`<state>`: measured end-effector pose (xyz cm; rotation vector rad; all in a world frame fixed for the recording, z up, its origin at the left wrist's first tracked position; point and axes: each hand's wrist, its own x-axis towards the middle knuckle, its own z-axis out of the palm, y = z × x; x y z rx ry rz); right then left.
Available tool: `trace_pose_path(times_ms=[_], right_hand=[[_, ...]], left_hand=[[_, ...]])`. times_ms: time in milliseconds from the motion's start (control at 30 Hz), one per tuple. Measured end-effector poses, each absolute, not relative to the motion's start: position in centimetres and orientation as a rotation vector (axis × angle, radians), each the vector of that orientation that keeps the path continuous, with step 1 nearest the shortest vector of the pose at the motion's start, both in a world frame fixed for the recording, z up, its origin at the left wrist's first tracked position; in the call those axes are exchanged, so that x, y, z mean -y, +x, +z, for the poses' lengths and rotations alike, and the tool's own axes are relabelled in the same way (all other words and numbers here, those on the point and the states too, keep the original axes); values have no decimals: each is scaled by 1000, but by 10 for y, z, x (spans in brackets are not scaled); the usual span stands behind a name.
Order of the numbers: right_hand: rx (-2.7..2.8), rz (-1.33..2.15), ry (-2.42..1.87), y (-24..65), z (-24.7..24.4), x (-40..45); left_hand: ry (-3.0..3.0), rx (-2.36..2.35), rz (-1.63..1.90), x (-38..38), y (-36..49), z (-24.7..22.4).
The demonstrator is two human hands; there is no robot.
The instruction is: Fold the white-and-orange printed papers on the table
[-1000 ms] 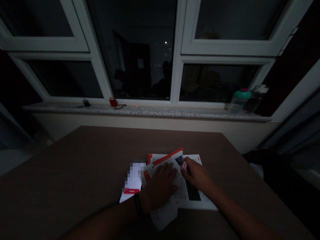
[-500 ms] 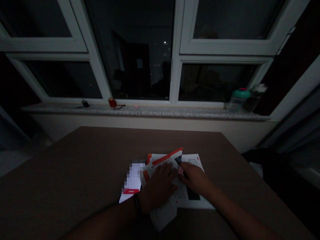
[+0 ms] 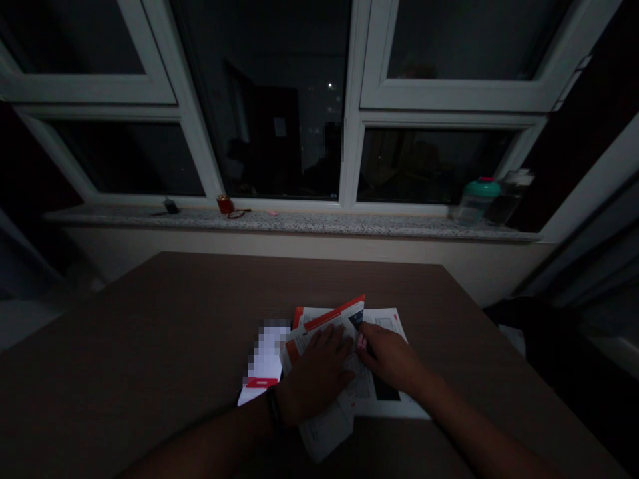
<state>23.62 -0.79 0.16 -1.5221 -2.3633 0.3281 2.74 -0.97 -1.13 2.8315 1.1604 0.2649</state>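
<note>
Desk, dim room: left hand lies open and flat on the printed leaflets, pinning them down. Right hand, just beside it, pinches a small pink object; stone windowsill well beyond.

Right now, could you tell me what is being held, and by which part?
The right hand pinches a small pink object with its fingertips; which part is unclear. The left hand lies flat on a printed leaflet, gripping nothing.
</note>
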Motion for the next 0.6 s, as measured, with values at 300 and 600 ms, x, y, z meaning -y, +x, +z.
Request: trace_pose_path(times_ms=[300,600], right_hand=[[2452,416,-1438,236,-1,10],[2438,403,-1456,237,-1,8]], left_hand=[[2840,-1133,276,9,27,-12],[2853,-1135,287,9,26,-11]])
